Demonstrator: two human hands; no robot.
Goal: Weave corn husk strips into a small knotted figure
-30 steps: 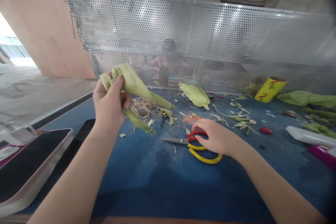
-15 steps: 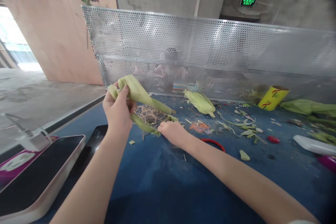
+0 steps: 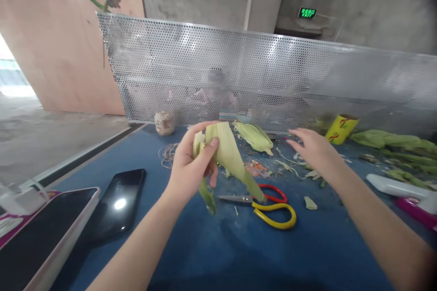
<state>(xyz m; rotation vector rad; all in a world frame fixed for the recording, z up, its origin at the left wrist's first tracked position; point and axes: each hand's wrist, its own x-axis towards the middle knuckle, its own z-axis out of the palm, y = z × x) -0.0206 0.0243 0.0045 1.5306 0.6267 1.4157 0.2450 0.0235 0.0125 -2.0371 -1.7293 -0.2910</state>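
My left hand (image 3: 191, 168) is closed round a bunch of pale green corn husk (image 3: 227, 152), held up over the blue table (image 3: 211, 254) with its leaves hanging down. My right hand (image 3: 312, 148) hovers to the right with fingers spread and nothing in it, above husk scraps (image 3: 290, 163). Scissors (image 3: 269, 204) with red and yellow handles lie on the table just below the husk. A corn ear in its husk (image 3: 254, 135) lies farther back near the screen.
A perforated metal screen (image 3: 273, 77) closes the table's far side, a person behind it. A black phone (image 3: 114, 202) and a white-edged device (image 3: 37, 236) lie left. Twine roll (image 3: 164, 122) and loose twine (image 3: 167, 154) sit back left. A yellow roll (image 3: 341, 128), husks (image 3: 392, 141) and a white object (image 3: 396, 186) are right.
My left hand carried the husk rightward, toward the table's middle. My right hand left the scissors, reached to the twine pile, then lifted away to the right, open.
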